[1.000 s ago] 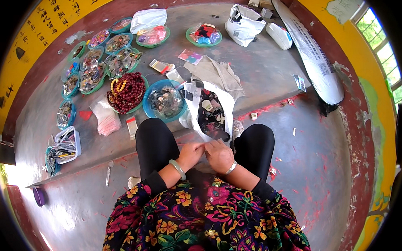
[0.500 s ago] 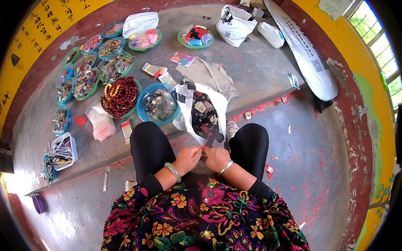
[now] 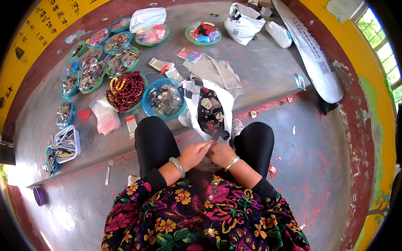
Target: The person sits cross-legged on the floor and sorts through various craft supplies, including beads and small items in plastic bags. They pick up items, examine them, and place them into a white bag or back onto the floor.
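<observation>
I'm on the open white bag point(image 3: 228, 109) now: one of them, mouth up, dark pieces inside, sitting just ahead of the hands. Two hands here, left hand point(image 3: 193, 155) and right hand point(image 3: 222, 155), fingers bent in toward each other; whether they pinch anything, I can't tell. One bangle point(image 3: 178, 167) per wrist. Two knees point(image 3: 154, 133) fence me in, one each side. The platform edge point(image 3: 98, 161) slants past behind the left knee. Just left of the bag, one blue bowl point(image 3: 147, 107); beside that, one heap of maroon beads point(image 3: 133, 90). Rightward the floor point(image 3: 315, 147) spreads wide, speckled with red scraps, good room sideways, up to one long wrapped board point(image 3: 305, 47) near the wall.
</observation>
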`<action>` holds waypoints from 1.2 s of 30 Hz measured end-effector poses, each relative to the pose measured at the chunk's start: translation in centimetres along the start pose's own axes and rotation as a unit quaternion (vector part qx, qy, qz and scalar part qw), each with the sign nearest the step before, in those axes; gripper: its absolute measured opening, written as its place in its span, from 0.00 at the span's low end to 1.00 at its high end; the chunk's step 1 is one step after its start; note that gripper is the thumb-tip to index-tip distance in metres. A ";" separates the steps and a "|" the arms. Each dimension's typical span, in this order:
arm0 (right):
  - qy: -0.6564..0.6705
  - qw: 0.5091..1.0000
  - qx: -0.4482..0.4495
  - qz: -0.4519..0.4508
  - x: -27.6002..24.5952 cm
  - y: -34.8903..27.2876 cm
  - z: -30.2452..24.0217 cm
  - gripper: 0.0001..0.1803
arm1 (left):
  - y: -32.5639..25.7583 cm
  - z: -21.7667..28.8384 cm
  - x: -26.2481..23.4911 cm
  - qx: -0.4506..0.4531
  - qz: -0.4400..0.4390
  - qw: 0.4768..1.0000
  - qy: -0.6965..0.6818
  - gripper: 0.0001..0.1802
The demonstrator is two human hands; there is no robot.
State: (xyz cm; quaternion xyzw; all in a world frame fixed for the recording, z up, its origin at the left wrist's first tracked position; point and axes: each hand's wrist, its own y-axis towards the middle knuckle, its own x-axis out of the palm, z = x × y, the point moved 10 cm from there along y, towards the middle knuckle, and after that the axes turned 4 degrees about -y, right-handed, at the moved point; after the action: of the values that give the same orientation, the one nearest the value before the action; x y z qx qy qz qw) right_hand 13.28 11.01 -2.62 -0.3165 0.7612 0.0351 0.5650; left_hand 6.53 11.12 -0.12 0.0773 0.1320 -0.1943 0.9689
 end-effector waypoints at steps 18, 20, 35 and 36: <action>0.755 0.649 0.091 -0.039 -0.6 -1.0 1.3 0.22 | -0.6 -3.7 -1.9 -0.192 0.053 0.894 -0.401 0.14; 0.752 0.650 0.106 -0.030 -0.5 -1.1 1.6 0.22 | -0.7 -4.2 -1.9 -0.170 0.067 0.897 -0.403 0.14; 0.074 0.967 0.020 0.243 -4.3 -1.5 0.4 0.12 | -0.2 -0.1 -1.8 -0.058 0.039 0.989 -0.131 0.17; 0.063 0.973 0.008 0.222 -4.0 -1.5 -0.3 0.12 | -0.2 -0.5 -1.4 -0.061 0.028 0.990 -0.127 0.17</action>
State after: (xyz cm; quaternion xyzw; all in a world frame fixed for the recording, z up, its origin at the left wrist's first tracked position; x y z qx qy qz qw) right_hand 14.46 11.49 1.46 -0.1365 0.8468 0.1332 0.4966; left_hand 5.14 11.53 -0.21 -0.0035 0.0176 -0.1669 0.9858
